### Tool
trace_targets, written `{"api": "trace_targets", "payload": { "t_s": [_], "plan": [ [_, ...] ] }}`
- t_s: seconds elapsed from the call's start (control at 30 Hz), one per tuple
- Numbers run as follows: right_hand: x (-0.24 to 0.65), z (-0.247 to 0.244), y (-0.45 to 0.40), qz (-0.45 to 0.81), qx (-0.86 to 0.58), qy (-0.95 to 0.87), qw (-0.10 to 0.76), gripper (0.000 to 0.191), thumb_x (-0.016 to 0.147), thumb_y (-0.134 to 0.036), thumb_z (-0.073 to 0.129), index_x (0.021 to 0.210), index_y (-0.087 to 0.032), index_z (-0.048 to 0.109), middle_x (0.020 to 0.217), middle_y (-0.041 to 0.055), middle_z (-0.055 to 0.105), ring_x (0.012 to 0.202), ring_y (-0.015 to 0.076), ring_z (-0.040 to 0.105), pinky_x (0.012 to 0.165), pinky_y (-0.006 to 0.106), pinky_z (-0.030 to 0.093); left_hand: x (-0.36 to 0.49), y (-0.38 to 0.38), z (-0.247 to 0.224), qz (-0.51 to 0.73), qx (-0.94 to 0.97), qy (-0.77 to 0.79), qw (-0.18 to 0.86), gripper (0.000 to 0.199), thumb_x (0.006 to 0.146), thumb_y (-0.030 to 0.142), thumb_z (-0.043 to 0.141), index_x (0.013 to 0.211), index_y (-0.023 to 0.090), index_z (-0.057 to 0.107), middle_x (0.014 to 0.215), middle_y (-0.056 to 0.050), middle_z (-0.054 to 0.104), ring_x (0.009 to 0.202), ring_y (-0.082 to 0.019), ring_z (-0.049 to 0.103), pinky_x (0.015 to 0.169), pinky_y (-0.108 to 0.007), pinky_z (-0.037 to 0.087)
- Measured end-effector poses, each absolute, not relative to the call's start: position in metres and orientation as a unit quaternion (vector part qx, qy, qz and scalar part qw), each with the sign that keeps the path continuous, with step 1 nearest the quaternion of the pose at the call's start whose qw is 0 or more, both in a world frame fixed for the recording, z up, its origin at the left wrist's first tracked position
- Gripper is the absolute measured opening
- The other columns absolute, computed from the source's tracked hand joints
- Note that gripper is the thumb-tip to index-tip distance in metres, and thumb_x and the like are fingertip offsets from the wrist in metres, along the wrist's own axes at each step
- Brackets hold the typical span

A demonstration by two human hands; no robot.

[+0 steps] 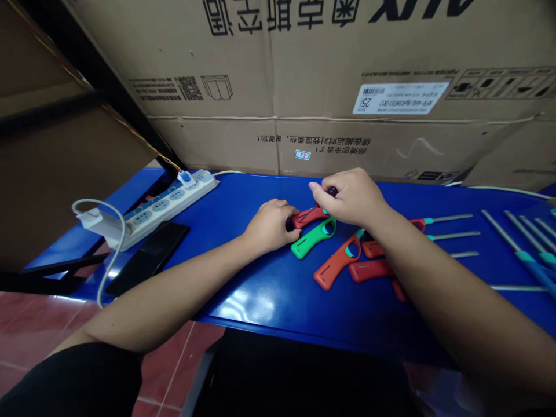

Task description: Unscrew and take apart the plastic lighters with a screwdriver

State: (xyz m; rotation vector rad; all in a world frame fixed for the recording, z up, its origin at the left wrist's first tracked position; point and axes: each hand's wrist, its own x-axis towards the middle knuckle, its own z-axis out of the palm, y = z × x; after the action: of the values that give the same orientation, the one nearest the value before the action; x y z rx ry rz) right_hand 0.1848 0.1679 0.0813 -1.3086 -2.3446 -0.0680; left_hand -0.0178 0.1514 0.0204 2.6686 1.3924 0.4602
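My left hand (271, 225) is closed around the handle of a red gas lighter (307, 217), pressing it against the blue table. Above the same lighter, my right hand (354, 196) grips a screwdriver with a dark rounded handle (332, 191); its tip is hidden. Just in front of them lies a green lighter (313, 238) with a teal trigger. An orange lighter (337, 263) rests to its right. Several more red lighters (369, 270) with metal barrels are partly covered by my right forearm.
At the right lie several blue-handled lighters (536, 267) with long metal barrels. A white power strip (163, 205) with a looped cable and a black phone-like slab (147, 258) occupy the left side. A large cardboard box (260, 98) stands along the back of the blue table (256, 301).
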Motion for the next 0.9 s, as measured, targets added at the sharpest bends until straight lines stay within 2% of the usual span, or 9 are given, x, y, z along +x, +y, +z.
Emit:
{"api": "trace_targets", "payload": {
  "t_s": [0.17,0.27,0.4,0.5,0.63,0.67,0.73,0.8,0.9],
  "plan": [
    [0.18,0.084,0.158,-0.059,-0.472,-0.861,0.178,0.057,0.097,-0.054,0.039,0.064,-0.017,0.068,0.06,0.0051,0.064,0.058,0.0153,0.051,0.058,0.03,0.025,-0.017,0.151,0.019,0.15,0.88,0.449,0.045,0.027,0.076,0.032,0.072,0.098,0.016,0.074,0.092,-0.009,0.072,0.089,-0.026,0.064,0.085,-0.039,0.049],
    [0.169,0.09,0.144,-0.116,-0.49,-0.856,0.115,0.063,0.098,-0.061,0.035,0.078,-0.017,0.075,0.072,0.0097,0.071,0.067,0.0211,0.06,0.057,0.032,0.023,-0.016,0.151,0.019,0.16,0.871,0.459,0.075,0.016,0.075,0.029,0.072,0.085,0.017,0.071,0.084,-0.006,0.072,0.08,-0.022,0.064,0.075,-0.034,0.049],
    [0.152,0.102,0.133,-0.106,-0.527,-0.842,0.045,0.07,0.1,-0.062,0.027,0.087,-0.016,0.078,0.078,0.0158,0.073,0.07,0.026,0.065,0.057,0.033,0.027,-0.015,0.151,0.017,0.158,0.866,0.456,0.132,0.009,0.077,0.027,0.07,0.078,0.018,0.069,0.076,-0.003,0.071,0.067,-0.017,0.062,0.061,-0.028,0.043],
    [0.149,0.11,0.139,-0.072,-0.474,-0.878,0.012,0.062,0.101,-0.056,0.03,0.094,-0.015,0.076,0.082,0.0167,0.073,0.074,0.027,0.065,0.058,0.034,0.03,-0.015,0.152,0.016,0.163,0.862,0.463,0.13,0.009,0.077,0.027,0.07,0.078,0.018,0.069,0.077,-0.003,0.071,0.068,-0.017,0.062,0.061,-0.028,0.042],
    [0.157,0.12,0.152,0.013,-0.376,-0.927,-0.018,0.031,0.098,-0.035,0.045,0.11,-0.019,0.068,0.092,0.0107,0.072,0.078,0.0227,0.062,0.061,0.032,0.033,-0.016,0.152,0.016,0.175,0.868,0.45,0.114,0.011,0.074,0.027,0.072,0.078,0.017,0.069,0.081,-0.005,0.071,0.077,-0.02,0.065,0.071,-0.031,0.048],
    [0.159,0.123,0.154,0.038,-0.35,-0.936,-0.023,0.028,0.096,-0.03,0.047,0.117,-0.02,0.063,0.097,0.0093,0.072,0.079,0.0213,0.062,0.062,0.031,0.033,-0.015,0.152,0.017,0.178,0.869,0.447,0.112,0.011,0.074,0.027,0.071,0.079,0.017,0.069,0.081,-0.006,0.071,0.078,-0.021,0.065,0.072,-0.031,0.048],
    [0.159,0.127,0.156,0.067,-0.322,-0.943,-0.039,0.036,0.092,-0.025,0.051,0.127,-0.022,0.055,0.103,0.0081,0.072,0.079,0.0199,0.061,0.061,0.03,0.033,-0.015,0.152,0.018,0.178,0.868,0.451,0.106,0.012,0.074,0.027,0.071,0.078,0.017,0.069,0.079,-0.006,0.07,0.076,-0.021,0.064,0.071,-0.032,0.049],
    [0.157,0.129,0.158,0.046,-0.346,-0.936,-0.052,0.036,0.093,-0.033,0.051,0.127,-0.022,0.056,0.099,0.0092,0.072,0.075,0.0208,0.061,0.059,0.03,0.032,-0.015,0.151,0.018,0.172,0.865,0.46,0.102,0.013,0.075,0.029,0.07,0.078,0.017,0.068,0.077,-0.006,0.07,0.075,-0.021,0.064,0.068,-0.032,0.048],
    [0.152,0.129,0.162,-0.016,-0.394,-0.917,-0.058,0.037,0.098,-0.045,0.04,0.111,-0.022,0.067,0.087,0.0111,0.071,0.072,0.0225,0.06,0.058,0.031,0.029,-0.015,0.151,0.019,0.165,0.869,0.454,0.105,0.013,0.075,0.03,0.07,0.08,0.017,0.069,0.08,-0.006,0.071,0.076,-0.021,0.064,0.068,-0.031,0.049]
  ]
}}
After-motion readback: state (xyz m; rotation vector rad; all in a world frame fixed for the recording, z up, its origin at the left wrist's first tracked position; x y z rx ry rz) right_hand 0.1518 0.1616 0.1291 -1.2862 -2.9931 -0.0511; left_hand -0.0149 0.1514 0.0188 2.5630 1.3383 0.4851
